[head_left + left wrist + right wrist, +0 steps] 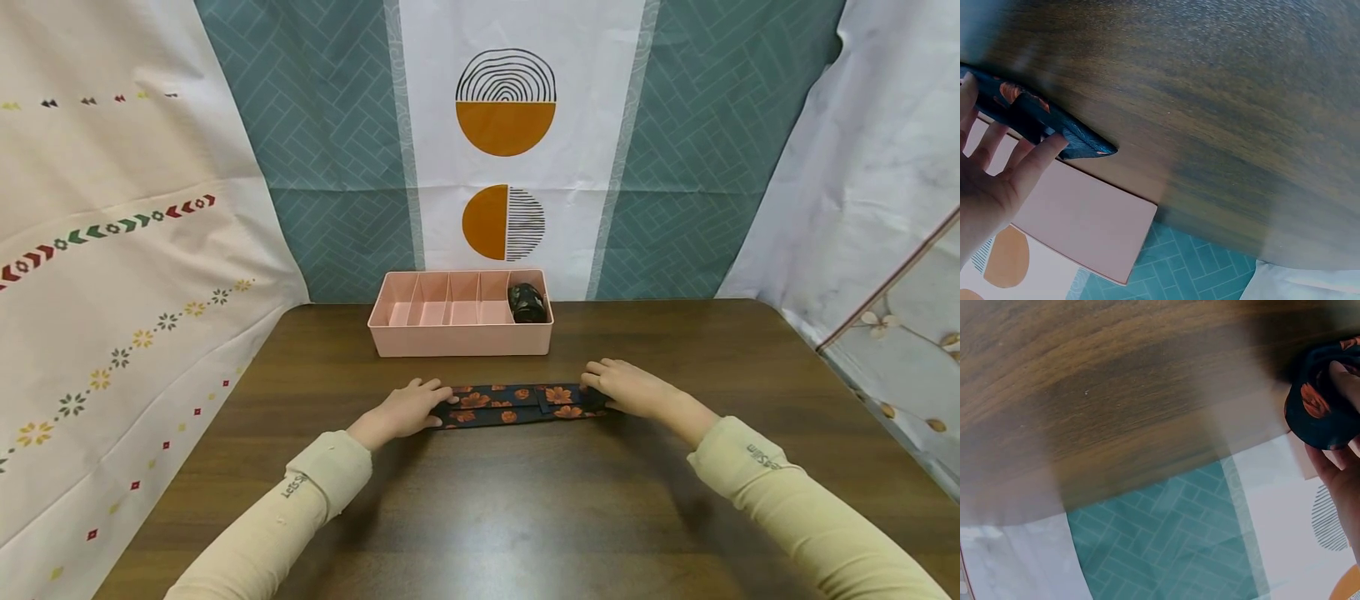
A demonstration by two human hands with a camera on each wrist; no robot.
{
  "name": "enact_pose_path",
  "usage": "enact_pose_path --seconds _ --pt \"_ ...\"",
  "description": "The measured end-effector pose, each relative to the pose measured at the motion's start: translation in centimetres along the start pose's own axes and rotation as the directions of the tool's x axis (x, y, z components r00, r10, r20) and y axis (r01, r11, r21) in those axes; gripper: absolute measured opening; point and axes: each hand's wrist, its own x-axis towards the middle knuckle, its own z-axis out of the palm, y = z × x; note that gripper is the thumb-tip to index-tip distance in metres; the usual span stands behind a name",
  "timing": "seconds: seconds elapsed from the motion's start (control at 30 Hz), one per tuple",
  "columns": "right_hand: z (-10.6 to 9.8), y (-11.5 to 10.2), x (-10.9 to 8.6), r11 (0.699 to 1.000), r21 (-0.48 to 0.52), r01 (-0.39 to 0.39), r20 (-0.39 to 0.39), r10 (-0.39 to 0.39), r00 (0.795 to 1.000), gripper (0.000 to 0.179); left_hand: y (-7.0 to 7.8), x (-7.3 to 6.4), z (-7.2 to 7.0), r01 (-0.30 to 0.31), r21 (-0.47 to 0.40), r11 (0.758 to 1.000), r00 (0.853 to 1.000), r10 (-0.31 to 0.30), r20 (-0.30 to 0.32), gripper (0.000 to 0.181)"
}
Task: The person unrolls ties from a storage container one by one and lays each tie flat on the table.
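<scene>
A dark navy necktie (501, 405) with orange flowers stretches flat and folded lengthwise between the two hands, low over the table. At its left end my left hand (405, 409) grips it with thumb and fingers; the left wrist view shows the pointed tie tip (1088, 142) sticking out past the fingers. My right hand (628, 388) pinches the other end, where the cloth bends round in a rounded fold (1313, 422). In the right wrist view the thumb lies inside that fold and the fingers press from outside.
Behind the tie stands a pink divided box (459, 340) with several narrow compartments. Its rightmost slot holds a dark rolled item (527, 304) with a faint pattern. The brown wooden table (480, 508) ends at hanging patterned cloths (345, 150) at the back and sides.
</scene>
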Motion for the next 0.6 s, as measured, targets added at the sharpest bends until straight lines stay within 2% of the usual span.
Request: enact_pose_path --seconds 0.2,0.43,0.6 --pt "0.12 0.04 -0.22 0.999 0.037 -0.035 -0.004 0.035 0.999 0.037 0.0 0.01 0.09 0.008 -0.012 1.0 1.0 -0.008 0.009 0.037" --pt "-0.2 0.08 -0.35 0.999 -0.043 -0.017 0.055 0.019 0.998 0.037 -0.22 -0.1 0.13 0.003 -0.003 1.0 1.0 -0.003 0.017 0.036" --pt "-0.47 0.28 -0.36 0.998 -0.045 -0.032 0.087 0.036 0.996 0.038 -0.43 -0.21 0.06 -0.006 -0.001 1.0 1.0 0.006 0.003 0.035"
